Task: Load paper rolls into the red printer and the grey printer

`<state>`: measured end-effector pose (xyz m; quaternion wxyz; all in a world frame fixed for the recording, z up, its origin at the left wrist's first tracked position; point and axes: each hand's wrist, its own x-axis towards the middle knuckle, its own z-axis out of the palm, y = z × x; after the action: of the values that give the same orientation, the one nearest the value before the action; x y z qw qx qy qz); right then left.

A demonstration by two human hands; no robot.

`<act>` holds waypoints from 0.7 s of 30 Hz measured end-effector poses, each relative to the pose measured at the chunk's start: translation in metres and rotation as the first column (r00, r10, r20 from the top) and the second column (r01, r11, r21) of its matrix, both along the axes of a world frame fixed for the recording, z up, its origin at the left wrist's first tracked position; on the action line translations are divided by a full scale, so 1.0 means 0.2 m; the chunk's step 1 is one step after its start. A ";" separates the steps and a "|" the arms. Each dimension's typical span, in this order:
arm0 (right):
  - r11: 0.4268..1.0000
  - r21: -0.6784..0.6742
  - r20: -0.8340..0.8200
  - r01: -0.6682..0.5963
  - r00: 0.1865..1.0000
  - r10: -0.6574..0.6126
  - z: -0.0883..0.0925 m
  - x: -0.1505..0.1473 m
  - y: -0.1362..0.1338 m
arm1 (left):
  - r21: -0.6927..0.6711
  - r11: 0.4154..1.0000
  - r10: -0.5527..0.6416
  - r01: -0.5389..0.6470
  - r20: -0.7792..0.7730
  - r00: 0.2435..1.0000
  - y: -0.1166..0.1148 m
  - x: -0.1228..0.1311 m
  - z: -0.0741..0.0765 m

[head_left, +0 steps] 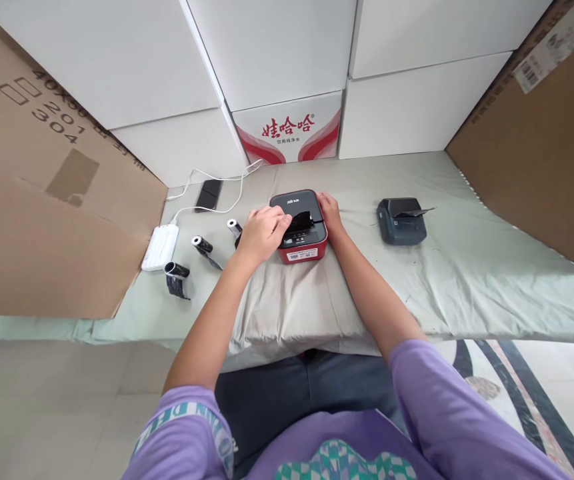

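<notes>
A black-topped device with a red lower body (303,254) stands on the cloth-covered table in the middle of the head view. My left hand (263,233) lies at its left side, fingers bent together over the edge of the top, near a glossy black piece (301,221). At the right side of the device my right hand (330,212) is wrapped against the wall, its fingers partly hidden. Small black rolls (201,244), (177,270) and another roll (235,229) are to the left, the last one partly behind my left hand.
A dark blue-grey device (401,230) sits to the right. On the left are a white power strip (160,247) with cables and a black phone (209,195). Cardboard boxes (57,173), (541,140) flank the table, and white boxes (287,53) line the back.
</notes>
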<state>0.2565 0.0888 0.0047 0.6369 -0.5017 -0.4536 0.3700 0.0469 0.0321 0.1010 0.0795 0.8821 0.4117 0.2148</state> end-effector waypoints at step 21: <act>0.850 -0.134 0.403 -0.510 0.755 0.517 0.31 0.24 -0.55 | -0.360 0.926 0.077 0.111 0.469 0.880 -0.05 -0.01 -0.37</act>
<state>0.3051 -0.0211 0.0672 0.3929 -0.4309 -0.6979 0.4158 0.0450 0.0222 0.0276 0.3473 0.7741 0.4052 0.3405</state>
